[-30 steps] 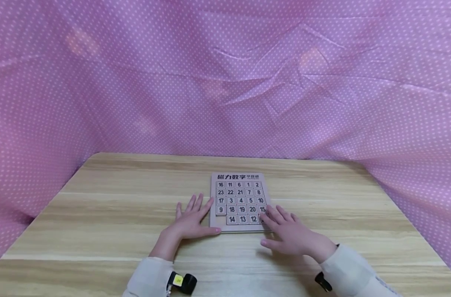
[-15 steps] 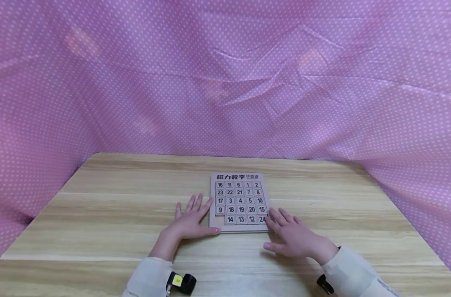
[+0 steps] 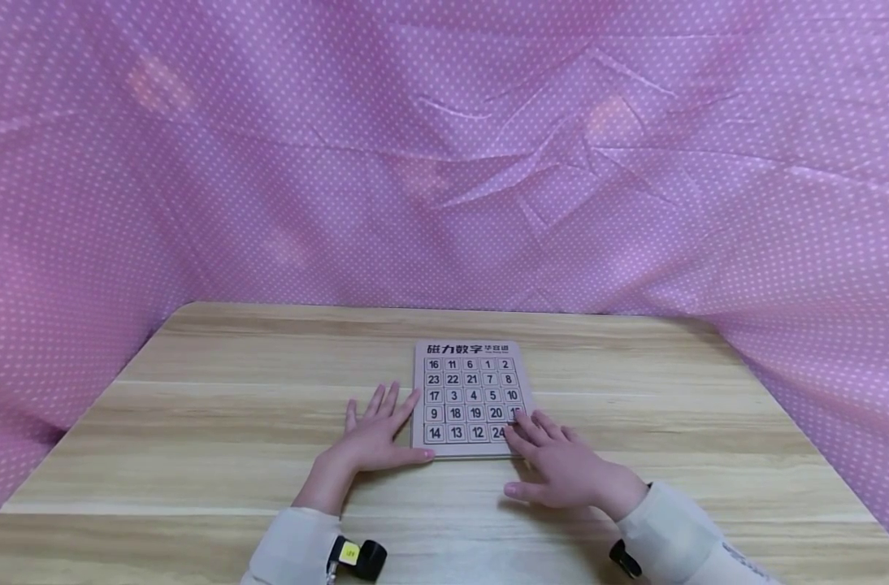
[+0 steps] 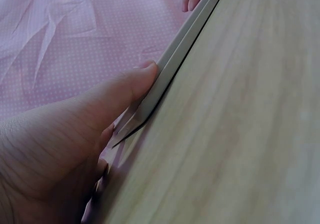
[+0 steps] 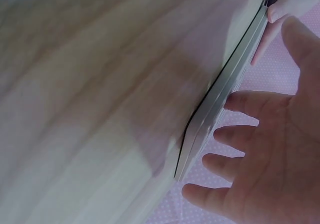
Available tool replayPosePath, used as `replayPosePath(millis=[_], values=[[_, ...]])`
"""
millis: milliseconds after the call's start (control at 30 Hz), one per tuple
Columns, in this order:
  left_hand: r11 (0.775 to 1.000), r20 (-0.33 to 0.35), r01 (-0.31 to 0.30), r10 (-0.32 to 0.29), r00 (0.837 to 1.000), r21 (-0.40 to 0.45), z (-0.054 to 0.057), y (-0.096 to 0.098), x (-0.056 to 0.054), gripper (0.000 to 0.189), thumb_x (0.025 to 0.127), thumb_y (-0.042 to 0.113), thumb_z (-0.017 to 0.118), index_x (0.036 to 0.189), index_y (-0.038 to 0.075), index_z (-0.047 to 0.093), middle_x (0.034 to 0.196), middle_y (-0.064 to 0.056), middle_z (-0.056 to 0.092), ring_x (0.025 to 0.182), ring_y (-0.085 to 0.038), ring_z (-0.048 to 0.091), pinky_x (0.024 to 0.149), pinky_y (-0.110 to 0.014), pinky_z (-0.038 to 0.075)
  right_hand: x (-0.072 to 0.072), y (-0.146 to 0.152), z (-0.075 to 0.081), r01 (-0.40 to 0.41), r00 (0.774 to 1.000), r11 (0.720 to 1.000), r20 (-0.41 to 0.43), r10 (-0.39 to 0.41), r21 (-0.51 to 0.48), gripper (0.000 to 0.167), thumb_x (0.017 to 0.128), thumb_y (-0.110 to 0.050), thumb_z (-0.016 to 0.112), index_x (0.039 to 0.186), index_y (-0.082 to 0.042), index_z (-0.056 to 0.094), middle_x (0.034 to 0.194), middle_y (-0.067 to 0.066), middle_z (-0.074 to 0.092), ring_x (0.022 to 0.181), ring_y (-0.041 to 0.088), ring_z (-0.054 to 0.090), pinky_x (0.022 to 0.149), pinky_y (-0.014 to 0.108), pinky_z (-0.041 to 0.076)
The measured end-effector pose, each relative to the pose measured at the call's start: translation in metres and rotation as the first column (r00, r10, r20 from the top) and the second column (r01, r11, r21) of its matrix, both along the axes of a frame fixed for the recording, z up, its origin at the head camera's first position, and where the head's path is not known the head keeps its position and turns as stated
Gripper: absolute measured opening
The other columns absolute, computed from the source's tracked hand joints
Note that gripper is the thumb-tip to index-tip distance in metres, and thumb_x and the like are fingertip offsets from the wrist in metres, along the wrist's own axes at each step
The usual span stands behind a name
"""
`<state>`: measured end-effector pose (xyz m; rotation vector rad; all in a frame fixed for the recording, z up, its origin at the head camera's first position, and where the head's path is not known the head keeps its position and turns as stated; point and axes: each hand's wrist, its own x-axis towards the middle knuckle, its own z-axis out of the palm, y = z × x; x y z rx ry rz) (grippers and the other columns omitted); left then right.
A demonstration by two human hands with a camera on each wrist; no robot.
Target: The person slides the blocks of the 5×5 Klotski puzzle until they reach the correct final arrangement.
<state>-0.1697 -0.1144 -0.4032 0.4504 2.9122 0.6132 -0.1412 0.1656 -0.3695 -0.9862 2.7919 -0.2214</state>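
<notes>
A light number sliding puzzle (image 3: pixel 483 396) lies flat on the table, its numbered tiles set in a frame. My left hand (image 3: pixel 371 443) is spread at its lower left corner, with the index fingertip at the left edge. In the left wrist view the thumb (image 4: pixel 142 79) rests on the frame's edge. My right hand (image 3: pixel 561 467) reaches over the lower right corner, fingers extended, the index fingertip at the 24 tile (image 3: pixel 497 433). The 15 tile (image 3: pixel 514 413) is partly covered by those fingers, and the bottom right slot is hidden.
The puzzle lies on a wood-grain table (image 3: pixel 232 422). A pink dotted cloth (image 3: pixel 444 162) hangs behind and at both sides. A black wrist camera (image 3: pixel 371 560) is strapped at the left sleeve.
The bottom row, 14, 13, 12 and 24, has slid left and filled the gap in the lower left corner. My right hand drew back slightly, then moved left. The left hand stays put.
</notes>
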Motion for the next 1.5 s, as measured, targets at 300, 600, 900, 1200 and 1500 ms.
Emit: replayPosePath(millis=[300,600,900,1200,1500], values=[[1.0,-0.003,0.001,-0.001,1.0,0.009,0.001,0.0,0.001,0.094,0.064,0.07,0.051,0.139,0.024,0.016,0.142,-0.013,0.003,0.127,-0.031,-0.004,0.092,-0.057,-0.011,-0.006,-0.002,0.002,0.01,1.0,1.0,-0.013,-0.01,0.005,0.074,0.08,-0.056,0.044,0.132,-0.005,0.034,0.14,0.018,0.015,0.124,0.04,0.009,0.09,0.062,0.016],[1.0,-0.003,0.007,-0.007,1.0,0.012,0.003,0.002,0.001,0.094,0.065,0.069,0.051,0.139,0.022,0.017,0.142,-0.013,0.003,0.127,-0.031,-0.003,0.092,-0.057,-0.011,-0.034,-0.005,-0.004,0.099,0.995,0.995,-0.031,-0.098,0.005,0.077,0.081,-0.056,0.044,0.135,-0.004,0.026,0.139,0.014,0.02,0.124,0.04,0.014,0.092,0.059,0.017],[1.0,-0.009,0.007,-0.007,1.0,0.012,0.001,0.001,0.0,0.094,0.065,0.07,0.05,0.139,0.023,0.016,0.142,-0.013,0.003,0.127,-0.031,-0.004,0.092,-0.057,-0.011,-0.042,-0.008,-0.005,0.136,0.99,0.991,0.026,-0.136,0.005,0.082,0.078,-0.06,0.044,0.137,-0.008,0.022,0.14,0.011,0.02,0.125,0.038,0.012,0.093,0.059,0.015],[1.0,-0.008,0.002,-0.001,1.0,0.015,0.0,0.0,-0.001,0.095,0.064,0.07,0.051,0.139,0.024,0.016,0.142,-0.013,0.003,0.127,-0.031,-0.004,0.092,-0.057,-0.012,-0.033,-0.008,-0.006,0.146,0.988,0.989,0.052,-0.148,0.033,0.084,0.077,-0.064,0.041,0.138,-0.012,0.018,0.142,0.008,0.012,0.126,0.034,0.008,0.094,0.058,0.014],[1.0,-0.005,0.003,-0.003,1.0,0.009,0.0,-0.001,0.0,0.095,0.064,0.071,0.05,0.139,0.024,0.016,0.142,-0.013,0.003,0.127,-0.03,-0.004,0.092,-0.057,-0.012,-0.021,-0.007,-0.006,0.113,0.993,0.993,0.037,-0.114,0.032,0.084,0.077,-0.062,0.042,0.138,-0.009,0.019,0.142,0.013,0.01,0.126,0.036,0.007,0.093,0.059,0.014]])
